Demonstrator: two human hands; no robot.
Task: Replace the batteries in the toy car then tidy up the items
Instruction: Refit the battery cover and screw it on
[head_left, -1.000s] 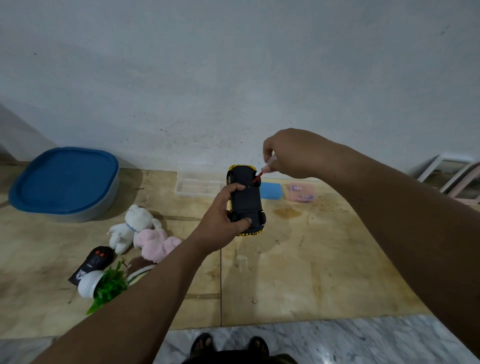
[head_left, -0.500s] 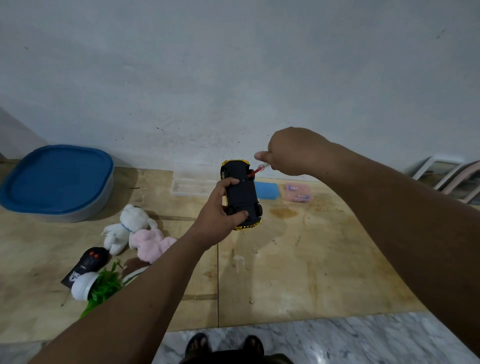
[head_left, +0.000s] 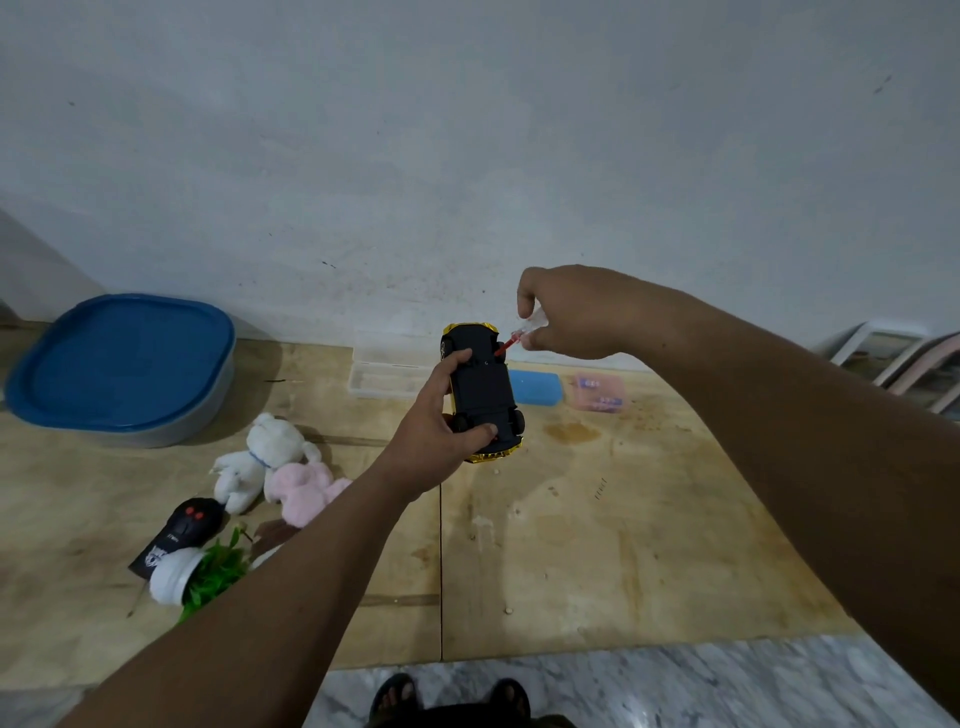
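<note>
Left hand gripping upturned black-bellied, gold-edged toy car

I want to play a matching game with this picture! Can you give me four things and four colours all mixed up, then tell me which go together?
Things:
1. storage tub lid
2. bunny next to the white one
3. underside of the toy car in the left hand
4. leaves of the tipped-over potted plant

Colours:
A. green
B. black
C. blue
D. pink

Pairs: 1-C, 2-D, 3-B, 4-A
</note>
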